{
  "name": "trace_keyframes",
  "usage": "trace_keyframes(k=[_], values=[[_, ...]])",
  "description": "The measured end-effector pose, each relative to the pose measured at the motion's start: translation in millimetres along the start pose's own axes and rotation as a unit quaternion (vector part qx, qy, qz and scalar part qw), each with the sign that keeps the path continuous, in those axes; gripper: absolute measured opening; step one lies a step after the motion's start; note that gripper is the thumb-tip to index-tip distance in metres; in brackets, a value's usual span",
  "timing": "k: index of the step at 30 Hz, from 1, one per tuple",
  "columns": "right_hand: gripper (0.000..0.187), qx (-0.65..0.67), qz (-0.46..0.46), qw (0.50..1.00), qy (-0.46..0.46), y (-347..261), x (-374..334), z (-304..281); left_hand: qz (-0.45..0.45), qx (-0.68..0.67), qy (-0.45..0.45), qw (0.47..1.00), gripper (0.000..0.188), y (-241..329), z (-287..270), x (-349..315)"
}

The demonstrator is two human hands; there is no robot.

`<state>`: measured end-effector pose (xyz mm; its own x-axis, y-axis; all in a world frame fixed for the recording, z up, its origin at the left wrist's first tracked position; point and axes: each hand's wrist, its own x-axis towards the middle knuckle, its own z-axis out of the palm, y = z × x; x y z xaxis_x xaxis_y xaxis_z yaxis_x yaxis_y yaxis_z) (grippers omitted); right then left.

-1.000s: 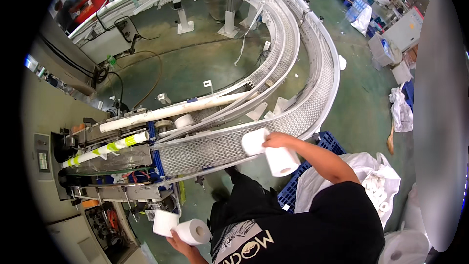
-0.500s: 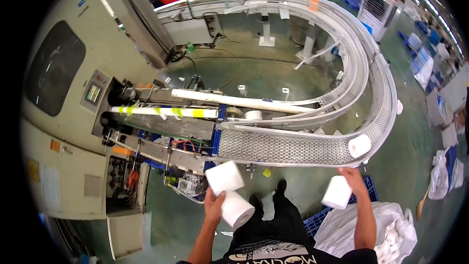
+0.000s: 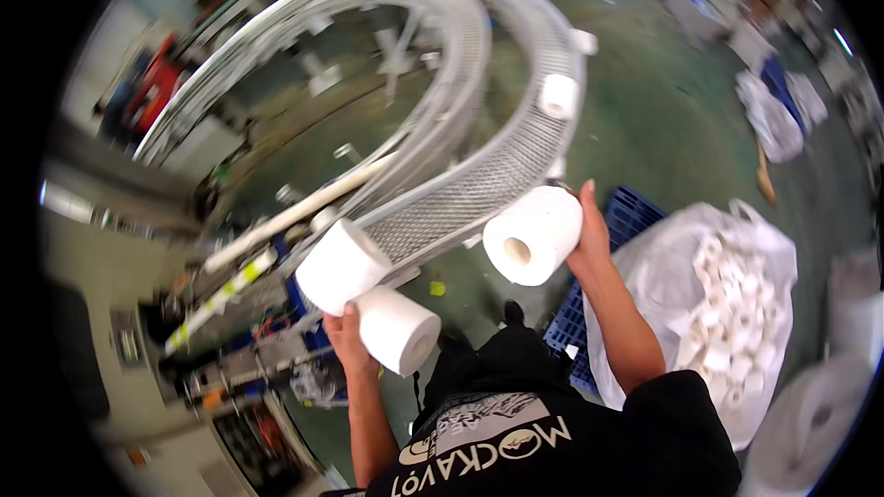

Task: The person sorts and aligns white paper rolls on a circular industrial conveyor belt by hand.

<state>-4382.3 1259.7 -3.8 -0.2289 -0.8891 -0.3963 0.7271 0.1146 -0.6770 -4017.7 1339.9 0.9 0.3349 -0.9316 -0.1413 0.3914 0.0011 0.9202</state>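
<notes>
My left hand (image 3: 348, 339) is closed on two white toilet paper rolls held together. The upper roll (image 3: 339, 269) hides part of the conveyor edge, and the lower roll (image 3: 394, 329) turns its cored end toward my body. On the other side, my right hand (image 3: 591, 237) grips a third toilet paper roll (image 3: 545, 225) from its right side, its core hole facing me. Both hands are in the air, in front of the near stretch of a curved conveyor (image 3: 433, 219). Farther along that belt lies another roll (image 3: 558, 98).
At my right a large white plastic bag (image 3: 635, 290) holds many small white rolls (image 3: 732, 322), beside a blue pallet (image 3: 631, 213). A machine with a control panel (image 3: 129, 347) stands at the left. Yellow-taped white tubing (image 3: 221, 304) runs from it toward the conveyor.
My view has swung to the right, bringing the bag fully into sight. My right hand has raised and turned its roll. The roll on the belt now lies farther along the curve.
</notes>
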Motion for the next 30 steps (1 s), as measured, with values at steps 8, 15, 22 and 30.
trace_keyframes(k=[8,15,22,30], values=[[0.052,0.041,-0.177,0.968,0.176,-107,-64,-111,-0.084,0.066,-0.102,0.989,0.053,-45,129,-7],[0.059,-0.188,-0.472,0.840,0.191,-157,-130,-138,-0.126,0.063,-0.144,0.979,0.049,-70,164,-21],[0.069,-0.226,-0.538,0.778,0.233,-177,-166,-156,-0.141,0.106,-0.166,0.970,0.056,-88,166,-19],[0.063,-0.175,-0.587,0.754,0.236,-182,-172,-180,-0.151,0.114,-0.161,0.969,0.048,-89,181,-20]])
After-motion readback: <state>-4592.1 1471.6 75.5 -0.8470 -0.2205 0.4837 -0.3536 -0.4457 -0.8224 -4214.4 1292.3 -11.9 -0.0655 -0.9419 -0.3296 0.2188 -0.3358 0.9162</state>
